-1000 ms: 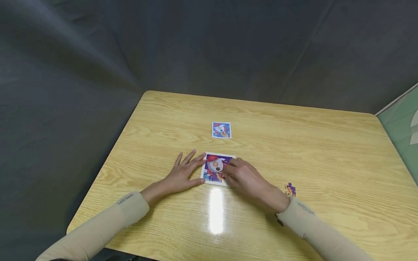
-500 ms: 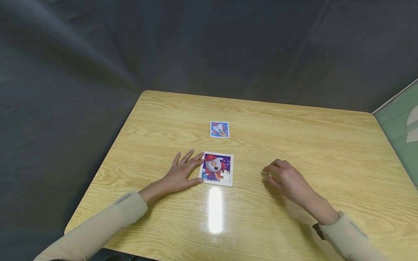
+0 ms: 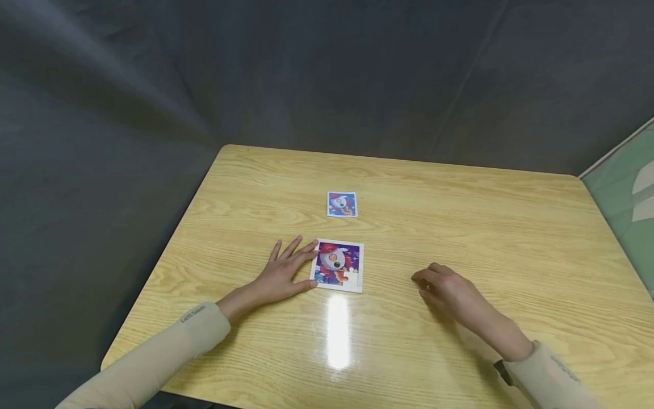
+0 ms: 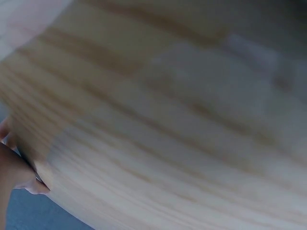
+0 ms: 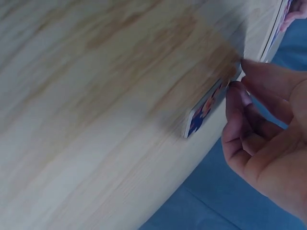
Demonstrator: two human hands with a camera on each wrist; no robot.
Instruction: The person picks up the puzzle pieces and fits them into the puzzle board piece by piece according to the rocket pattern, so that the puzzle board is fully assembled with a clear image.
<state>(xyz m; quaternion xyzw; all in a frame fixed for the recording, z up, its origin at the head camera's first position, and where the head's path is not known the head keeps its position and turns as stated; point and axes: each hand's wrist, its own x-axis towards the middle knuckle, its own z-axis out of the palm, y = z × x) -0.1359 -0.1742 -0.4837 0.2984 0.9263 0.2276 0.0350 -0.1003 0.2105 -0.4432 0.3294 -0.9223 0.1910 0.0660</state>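
A white-framed puzzle (image 3: 337, 264) with a rocket picture lies on the table. In the head view, its lower right corner shows bare white backing. Spread flat, the fingers and thumb of my left hand (image 3: 278, 278) rest along the puzzle's left edge. My right hand (image 3: 452, 292) is to the right of the puzzle, low over the table, fingers bent. A purple and orange puzzle piece (image 5: 207, 108) shows in the right wrist view, its far end between my thumb and fingertips. The hand hides this piece in the head view.
A small picture card (image 3: 342, 204) with a rocket on it lies beyond the puzzle. The wooden table (image 3: 245, 204) has rounded far corners. Dark fabric (image 3: 327, 74) hangs behind it, and a green panel (image 3: 625, 199) stands at right.
My right hand has left the puzzle's right side and moved right over the loose piece, uncovering the bare corner. Over the last half second it sank slightly toward me. The left hand stays put.
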